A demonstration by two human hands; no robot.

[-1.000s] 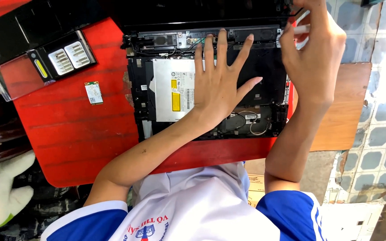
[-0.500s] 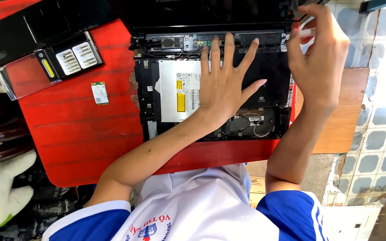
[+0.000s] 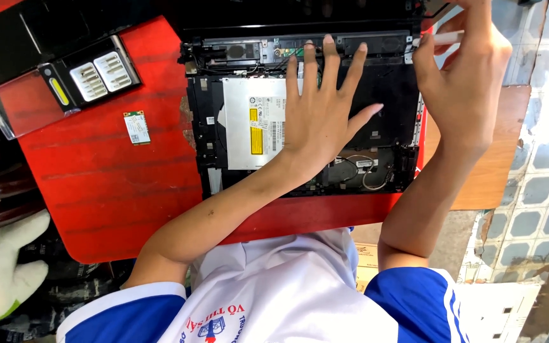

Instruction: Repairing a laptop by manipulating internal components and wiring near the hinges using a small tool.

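While the opened black laptop chassis (image 3: 300,114) is lying on the red wooden surface (image 3: 109,184), it is showing a flat silver optical drive (image 3: 253,124) in its left part and thin cables near its front edge. A clear plastic case with screwdriver bits (image 3: 65,82) is sitting at the far left, and a small green circuit card (image 3: 136,127) is lying just beside it. Pale patterned floor tiles are showing to the right. The left hand (image 3: 325,117) is pressing flat on the chassis, fingers spread apart. The right hand (image 3: 471,82) is closing around a thin white tool (image 3: 443,38) at the far right corner.
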